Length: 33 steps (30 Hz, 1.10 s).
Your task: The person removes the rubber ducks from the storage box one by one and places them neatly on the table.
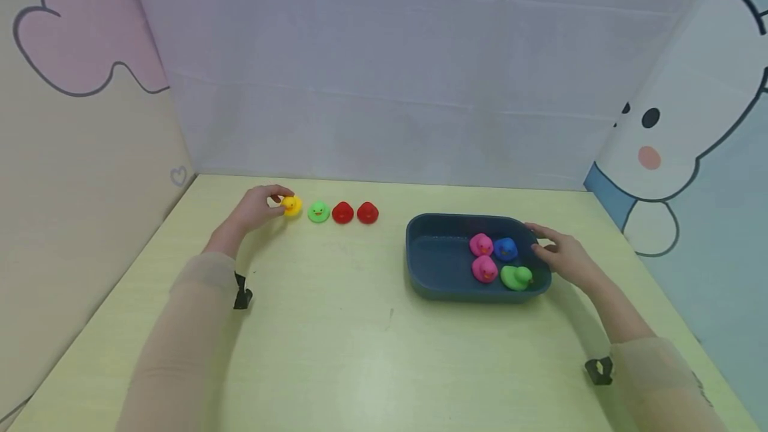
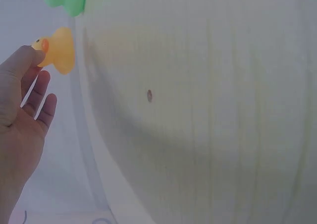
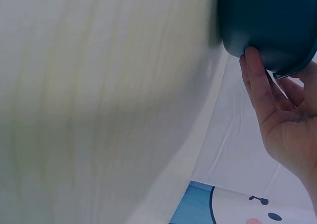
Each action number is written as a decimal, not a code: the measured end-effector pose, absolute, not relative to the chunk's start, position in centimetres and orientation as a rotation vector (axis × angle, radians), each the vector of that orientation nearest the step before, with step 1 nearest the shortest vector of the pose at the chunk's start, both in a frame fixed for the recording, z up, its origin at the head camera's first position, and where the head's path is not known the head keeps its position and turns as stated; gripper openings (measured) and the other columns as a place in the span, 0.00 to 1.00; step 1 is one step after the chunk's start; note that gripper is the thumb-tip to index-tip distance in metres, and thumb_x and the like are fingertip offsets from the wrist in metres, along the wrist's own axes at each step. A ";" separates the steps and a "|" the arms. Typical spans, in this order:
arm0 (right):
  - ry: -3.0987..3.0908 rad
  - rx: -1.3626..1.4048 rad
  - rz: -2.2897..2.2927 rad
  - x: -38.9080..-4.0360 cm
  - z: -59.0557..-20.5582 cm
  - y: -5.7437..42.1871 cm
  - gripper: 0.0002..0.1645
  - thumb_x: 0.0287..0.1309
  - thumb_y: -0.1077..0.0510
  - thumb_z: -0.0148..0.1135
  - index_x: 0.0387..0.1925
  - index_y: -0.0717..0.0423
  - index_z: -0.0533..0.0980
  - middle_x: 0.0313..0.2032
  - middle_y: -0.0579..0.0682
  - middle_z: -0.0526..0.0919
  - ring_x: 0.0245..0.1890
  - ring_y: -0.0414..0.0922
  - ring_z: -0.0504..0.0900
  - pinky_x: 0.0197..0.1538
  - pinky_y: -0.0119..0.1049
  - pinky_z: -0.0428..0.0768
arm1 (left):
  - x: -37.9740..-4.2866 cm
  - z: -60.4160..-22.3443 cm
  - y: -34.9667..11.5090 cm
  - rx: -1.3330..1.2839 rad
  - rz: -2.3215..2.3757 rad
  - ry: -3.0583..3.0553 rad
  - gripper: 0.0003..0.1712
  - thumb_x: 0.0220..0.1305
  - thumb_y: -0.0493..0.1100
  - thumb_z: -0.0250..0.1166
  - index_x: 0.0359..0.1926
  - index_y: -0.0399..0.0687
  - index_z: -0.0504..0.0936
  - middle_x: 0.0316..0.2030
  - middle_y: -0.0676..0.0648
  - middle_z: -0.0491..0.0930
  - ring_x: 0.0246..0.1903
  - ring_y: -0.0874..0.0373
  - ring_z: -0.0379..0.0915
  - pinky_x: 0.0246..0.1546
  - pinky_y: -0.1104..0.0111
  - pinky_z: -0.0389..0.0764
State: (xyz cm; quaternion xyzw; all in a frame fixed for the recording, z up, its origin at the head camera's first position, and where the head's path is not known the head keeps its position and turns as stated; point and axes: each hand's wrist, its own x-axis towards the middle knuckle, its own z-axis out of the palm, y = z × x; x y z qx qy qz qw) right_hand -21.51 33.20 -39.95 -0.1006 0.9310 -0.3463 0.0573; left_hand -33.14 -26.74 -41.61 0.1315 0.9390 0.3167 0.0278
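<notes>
Gripping the blue tray (image 1: 441, 291) by its right end, fingers of my right hand (image 1: 565, 259) could jolt the ducks (image 1: 484, 269) inside if they tug. Well left of the tray, fingers of my left hand (image 1: 258, 207) pinch the yellow duck (image 1: 293, 206); a sideways slip could bump the green duck (image 1: 319, 212) beside it.

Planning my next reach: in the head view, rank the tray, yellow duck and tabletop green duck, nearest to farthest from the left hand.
1. Yellow duck, in the left hand.
2. Tabletop green duck, just right.
3. Tray, farther right.
</notes>
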 end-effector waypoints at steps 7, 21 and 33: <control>2.824 -0.304 -1.061 -21.4 -39.9 33.1 0.30 0.67 0.60 0.49 0.68 0.63 0.58 0.63 0.73 0.62 0.54 0.69 0.73 0.34 0.38 0.83 | -33.2 -42.3 -26.5 0.398 0.955 2.876 0.19 0.63 0.34 0.59 0.55 0.42 0.76 0.53 0.39 0.75 0.49 0.42 0.67 0.49 0.54 0.67; 2.826 -0.290 -1.061 -21.4 -39.9 33.1 0.30 0.67 0.59 0.49 0.68 0.63 0.58 0.63 0.73 0.62 0.54 0.69 0.72 0.34 0.39 0.83 | -33.1 -42.2 -26.5 0.378 0.947 2.863 0.20 0.64 0.34 0.58 0.58 0.42 0.74 0.54 0.37 0.73 0.51 0.41 0.66 0.49 0.53 0.68; 2.830 -0.309 -1.072 -21.2 -39.9 32.9 0.30 0.68 0.60 0.50 0.68 0.64 0.58 0.62 0.73 0.63 0.53 0.68 0.74 0.32 0.36 0.82 | -32.4 -40.7 -26.4 0.396 0.963 2.896 0.21 0.64 0.37 0.59 0.58 0.41 0.74 0.55 0.38 0.74 0.51 0.42 0.66 0.51 0.52 0.67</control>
